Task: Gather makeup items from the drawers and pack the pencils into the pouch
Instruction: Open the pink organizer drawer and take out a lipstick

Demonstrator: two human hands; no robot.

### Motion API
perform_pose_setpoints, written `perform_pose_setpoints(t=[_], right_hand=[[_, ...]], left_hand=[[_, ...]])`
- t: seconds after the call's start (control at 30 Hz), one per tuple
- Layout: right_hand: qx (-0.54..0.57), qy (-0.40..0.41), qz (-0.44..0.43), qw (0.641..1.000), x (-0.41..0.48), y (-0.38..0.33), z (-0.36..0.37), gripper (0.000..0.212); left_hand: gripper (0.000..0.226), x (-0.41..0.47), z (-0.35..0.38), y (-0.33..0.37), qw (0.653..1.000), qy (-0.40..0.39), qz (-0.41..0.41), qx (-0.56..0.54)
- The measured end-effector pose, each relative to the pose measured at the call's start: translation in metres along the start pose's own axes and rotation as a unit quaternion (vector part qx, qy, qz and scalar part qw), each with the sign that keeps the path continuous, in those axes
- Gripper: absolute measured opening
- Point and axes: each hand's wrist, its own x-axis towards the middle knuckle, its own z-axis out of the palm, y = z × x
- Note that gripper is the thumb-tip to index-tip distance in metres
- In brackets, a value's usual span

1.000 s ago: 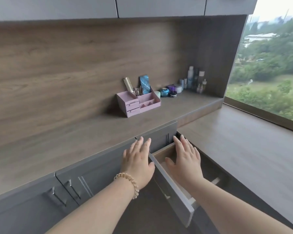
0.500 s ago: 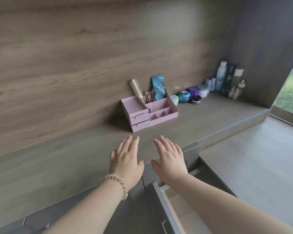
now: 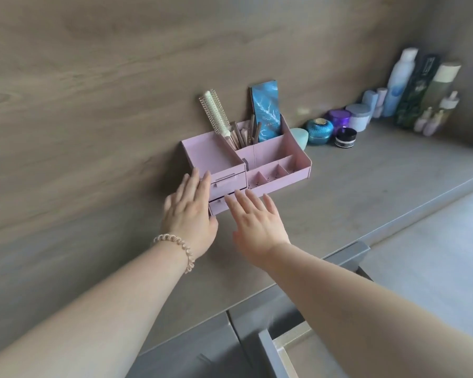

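A pink organiser with two small front drawers stands on the wooden counter against the back panel. Several pencils, a round hairbrush and a blue patterned pouch stand in its rear compartments. My left hand, open with flat fingers, reaches the organiser's left front corner beside the drawers. My right hand is open too, its fingertips just in front of the lower drawer. Neither hand holds anything.
Jars and bottles line the counter's back right corner. A grey cabinet drawer stands open below the counter edge at bottom right. A lower wooden ledge lies to the right.
Both hands have left the open cabinet drawer and moved forward over the counter to the pink organiser. The view has closed in on the organiser.
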Motion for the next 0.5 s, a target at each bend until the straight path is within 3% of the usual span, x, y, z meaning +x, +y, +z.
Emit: perform_pose_setpoints(t=[0.2,0.5], right_hand=[[-0.019,0.064,-0.016,0.998,0.022,0.002,0.027,0.065],[-0.040,0.169,-0.002,0.985,0.035,-0.001,0.044,0.045]], left_hand=[[0.079,0.012,0.021,-0.010,0.998,0.062,0.025,-0.007],[0.086,0.014,0.031,-0.015,0.994,0.066,0.018,-0.080]])
